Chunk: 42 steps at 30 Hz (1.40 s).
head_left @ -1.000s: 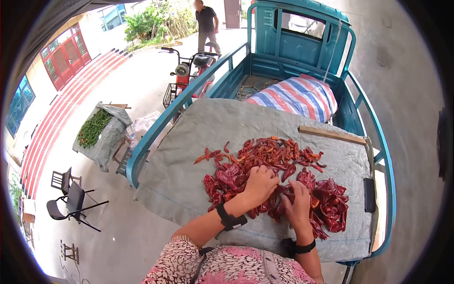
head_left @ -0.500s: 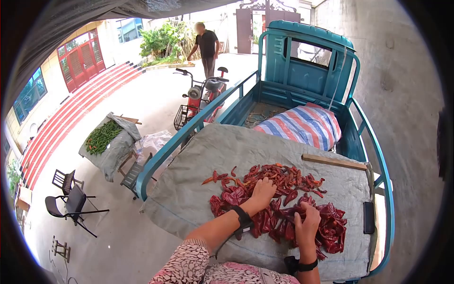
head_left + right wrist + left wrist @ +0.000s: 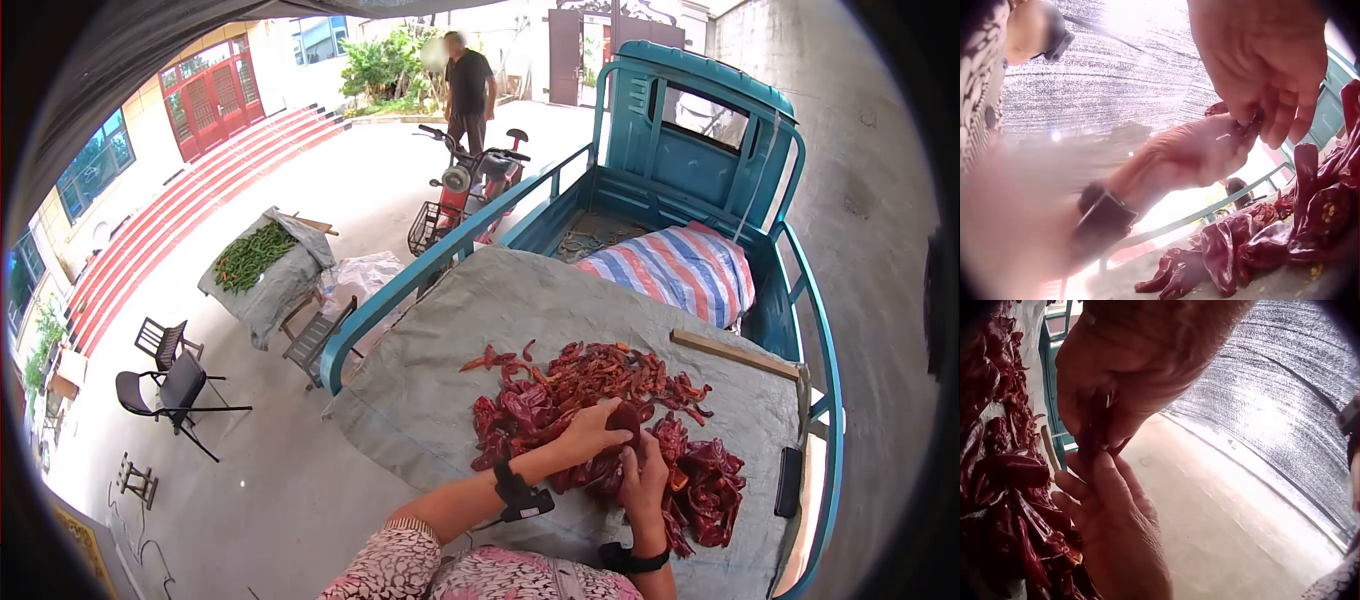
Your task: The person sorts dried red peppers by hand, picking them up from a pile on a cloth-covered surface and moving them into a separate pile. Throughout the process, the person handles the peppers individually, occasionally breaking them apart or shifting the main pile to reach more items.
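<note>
Above the pile, my left hand (image 3: 588, 436) and right hand (image 3: 645, 472) meet at one dark red dried chili pepper (image 3: 625, 418). The left fingers curl round it in the left wrist view, where the right thumb and fingers pinch its lower end. The right wrist view shows the pepper (image 3: 1252, 124) between both hands' fingertips, partly hidden by them. Below the hands lies a heap of large, wrinkled dried red peppers (image 3: 712, 495). Smaller, brighter orange-red dried chilies (image 3: 610, 368) are spread behind it on the grey woven sheet (image 3: 420, 400).
A wooden strip (image 3: 735, 354) and a black phone (image 3: 789, 482) lie on the sheet, over a blue cargo trike bed with side rails (image 3: 460, 240). A striped sack (image 3: 690, 270) is behind. Green peppers (image 3: 255, 255), chairs (image 3: 180, 385) and a person (image 3: 468, 90) are at left.
My left hand has moved from the smaller chilies towards the right hand, and a dried pepper is now held between them. The head view has shifted; the person by the motorbike has turned.
</note>
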### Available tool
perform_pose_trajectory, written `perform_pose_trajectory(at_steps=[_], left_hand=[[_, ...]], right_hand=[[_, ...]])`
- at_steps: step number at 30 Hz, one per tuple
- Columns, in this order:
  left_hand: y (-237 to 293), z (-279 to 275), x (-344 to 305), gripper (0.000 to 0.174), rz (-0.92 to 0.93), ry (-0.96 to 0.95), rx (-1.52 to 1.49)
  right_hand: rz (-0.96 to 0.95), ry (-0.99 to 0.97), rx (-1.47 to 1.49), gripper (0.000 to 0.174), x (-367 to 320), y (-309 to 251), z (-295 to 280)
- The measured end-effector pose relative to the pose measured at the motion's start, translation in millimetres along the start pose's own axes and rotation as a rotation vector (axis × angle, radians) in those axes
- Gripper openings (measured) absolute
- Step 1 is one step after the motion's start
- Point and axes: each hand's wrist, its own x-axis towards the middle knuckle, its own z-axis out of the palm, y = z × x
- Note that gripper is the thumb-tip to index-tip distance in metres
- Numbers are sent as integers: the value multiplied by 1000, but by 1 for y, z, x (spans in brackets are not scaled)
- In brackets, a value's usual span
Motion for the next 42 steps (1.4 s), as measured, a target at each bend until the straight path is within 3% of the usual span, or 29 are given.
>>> perform_pose_trajectory(at_steps=[2, 3, 4, 6, 7, 8, 10, 12, 18, 22, 26, 28, 30, 35, 37, 40, 42], left_hand=[[6, -3, -9, 34, -61, -42, -161], [3, 0, -12, 35, -55, -26, -219], [6, 0, -16, 35, -48, -5, -277], [3, -5, -25, 39, -18, 178, 211], [-4, -10, -30, 40, 44, 250, 487], [-10, -12, -33, 41, 106, 311, 766], [-17, -16, -39, 35, 72, 354, 978], [-33, -17, -41, 31, 50, 354, 1089], [-39, -14, -41, 28, 44, 348, 999], [-47, -30, -37, 29, 36, 327, 976], [-25, -47, -46, 28, 237, 486, 840], [16, -47, -54, 31, 47, 453, 505], [23, -41, -57, 37, -92, 414, 227], [25, -12, -61, 31, -214, 241, -272], [17, -3, -65, 28, -241, 217, -386], [15, 5, -68, 28, -309, 178, -411], [14, 8, -75, 28, -348, 129, -407]], right_hand=[[-64, -13, -20, 29, -1, 10, 0], [159, -97, 83, 27, -2, -15, -9], [5, -70, 32, 25, -1, -11, -10], [-99, -16, -48, 24, 3, 5, -19], [19, -17, -29, 24, 3, 4, -28], [20, -1, -103, 27, 7, 5, -38], [-87, 97, -410, 30, 13, 9, -50], [-56, 114, -367, 36, 12, 12, -53], [-43, -97, -245, 35, 6, 18, -40], [-148, -117, -329, 35, 2, 12, -30], [-127, -123, -294, 30, 3, -2, -30], [-35, -140, -175, 28, 2, -8, -27], [4, -184, 13, 30, 1, -9, -19], [142, -230, 149, 43, -2, -27, 2], [65, -173, 120, 43, -6, -14, 14], [187, -265, 159, 40, -2, -13, 8], [100, -214, 72, 38, -5, -5, 7]])
